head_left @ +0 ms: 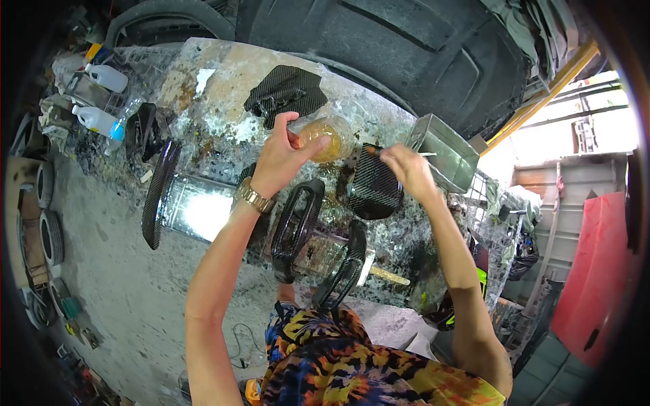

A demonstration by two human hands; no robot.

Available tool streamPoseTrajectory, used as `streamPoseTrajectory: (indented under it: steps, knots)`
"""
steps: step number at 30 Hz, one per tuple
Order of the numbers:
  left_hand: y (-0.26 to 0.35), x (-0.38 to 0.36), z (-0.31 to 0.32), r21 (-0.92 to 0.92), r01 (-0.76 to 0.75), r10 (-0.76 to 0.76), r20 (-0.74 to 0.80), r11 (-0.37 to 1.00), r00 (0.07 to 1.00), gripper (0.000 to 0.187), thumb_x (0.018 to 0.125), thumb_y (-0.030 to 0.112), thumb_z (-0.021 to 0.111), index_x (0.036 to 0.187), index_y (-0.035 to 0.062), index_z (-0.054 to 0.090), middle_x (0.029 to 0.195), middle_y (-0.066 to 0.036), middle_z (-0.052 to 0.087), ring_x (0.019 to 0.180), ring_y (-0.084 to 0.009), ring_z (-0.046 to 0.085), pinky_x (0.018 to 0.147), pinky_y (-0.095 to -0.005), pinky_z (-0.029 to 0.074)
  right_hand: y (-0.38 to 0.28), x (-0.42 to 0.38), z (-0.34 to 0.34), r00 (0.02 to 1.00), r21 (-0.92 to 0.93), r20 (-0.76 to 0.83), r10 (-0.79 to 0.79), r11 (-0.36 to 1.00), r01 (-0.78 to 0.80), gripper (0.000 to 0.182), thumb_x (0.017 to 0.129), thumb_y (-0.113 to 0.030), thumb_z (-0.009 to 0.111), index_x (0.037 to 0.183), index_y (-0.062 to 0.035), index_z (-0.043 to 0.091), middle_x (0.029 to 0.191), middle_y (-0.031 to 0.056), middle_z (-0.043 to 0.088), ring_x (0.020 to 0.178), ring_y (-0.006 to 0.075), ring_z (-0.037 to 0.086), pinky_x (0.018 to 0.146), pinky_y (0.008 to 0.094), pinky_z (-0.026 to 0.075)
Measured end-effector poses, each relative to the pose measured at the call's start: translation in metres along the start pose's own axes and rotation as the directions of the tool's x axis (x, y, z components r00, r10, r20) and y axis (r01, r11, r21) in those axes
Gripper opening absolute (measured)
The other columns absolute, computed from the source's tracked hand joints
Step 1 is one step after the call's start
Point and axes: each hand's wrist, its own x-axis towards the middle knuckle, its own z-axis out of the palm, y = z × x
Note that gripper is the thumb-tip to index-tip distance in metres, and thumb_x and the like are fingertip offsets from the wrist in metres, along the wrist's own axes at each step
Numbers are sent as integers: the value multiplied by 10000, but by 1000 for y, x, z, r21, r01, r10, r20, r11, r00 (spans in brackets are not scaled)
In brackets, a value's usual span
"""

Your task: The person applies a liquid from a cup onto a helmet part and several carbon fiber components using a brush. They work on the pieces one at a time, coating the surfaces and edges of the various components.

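Note:
My left hand [281, 152], with a watch on the wrist, grips a clear plastic cup [333, 135] holding amber liquid. In my right hand [412, 170] is a small brush [373, 151]; its light handle sticks out past the fingers. The brush tip is at the upper edge of a black woven carbon-fibre part [376, 189]; whether it touches cannot be told. Below the cup lies a glossy black loop-shaped part [298, 220], and nearer my body a second curved black frame [347, 267]. Beyond the cup rests an irregular carbon-fibre piece [288, 93].
The stained workbench [203, 122] carries a metal tray [447, 152] at right, a long curved carbon strip [161, 196] at left, and white plastic bottles [107, 78] farther left. A large dark panel [379, 61] stands behind the bench. A red panel [590, 271] leans at far right.

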Motion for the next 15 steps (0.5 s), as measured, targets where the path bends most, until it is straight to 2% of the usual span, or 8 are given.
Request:
streamPoseTrajectory:
  steps: [2,4,7,8,9,10,14,15]
  knots:
    - [1,2,-1,9,1,-1,-8,1000,1000,737,755,406,774,1263,24,400,840,-49,528,738,-106,518,659,-249,461,-38,-17,-10,988,33,130,78,996,-83,160,889,-199,605,945,-53,631,896,113,625,779,325,627,698,393,510]
    - [1,2,-2,-8,6,-6,1,1000,1000,739,756,414,771,1264,27,399,841,-48,528,742,-107,518,666,-249,461,-56,-19,-21,988,122,146,46,990,-65,175,898,-203,595,939,-37,630,828,109,629,721,271,635,668,361,503]
    - [-1,3,0,6,-14,14,-15,1000,1000,743,755,420,770,1263,27,397,844,-48,530,740,-107,519,668,-246,461,-28,6,-23,937,382,253,243,864,-327,215,923,-207,563,933,-6,637,683,47,618,639,98,547,580,271,430]
    - [0,2,1,8,-15,15,-16,1000,1000,743,755,420,770,1263,27,397,844,-48,530,740,-107,519,668,-246,461,-9,21,-20,916,316,286,280,875,-366,243,927,-241,563,939,-14,648,656,20,611,606,87,517,547,265,403]
    - [1,0,1,-9,-7,7,-10,1000,1000,747,753,422,771,1262,25,396,842,-47,531,738,-107,519,667,-246,461,9,33,-13,906,343,249,342,844,-413,254,924,-261,567,904,-23,653,642,1,608,562,70,479,512,255,373]
    - [2,-1,1,-24,1,-2,-7,1000,1000,751,751,424,772,1261,23,395,841,-46,532,737,-108,520,666,-246,461,28,45,-8,869,414,312,383,769,-487,239,918,-255,576,859,-36,652,645,-9,607,536,52,444,489,245,346]
    - [2,-5,1,8,8,-8,3,1000,1000,750,750,423,774,1258,23,394,831,-46,535,737,-109,524,668,-243,462,90,66,13,842,420,213,495,732,-536,212,914,-232,579,855,-44,658,646,-19,604,530,36,411,479,228,314]
    - [0,-5,1,34,-3,3,-1,999,1000,800,730,504,749,1258,20,393,839,-70,553,742,-144,546,674,-275,471,93,65,13,876,362,105,471,802,-475,186,911,-205,585,870,-42,664,657,-23,606,533,32,396,482,223,310]
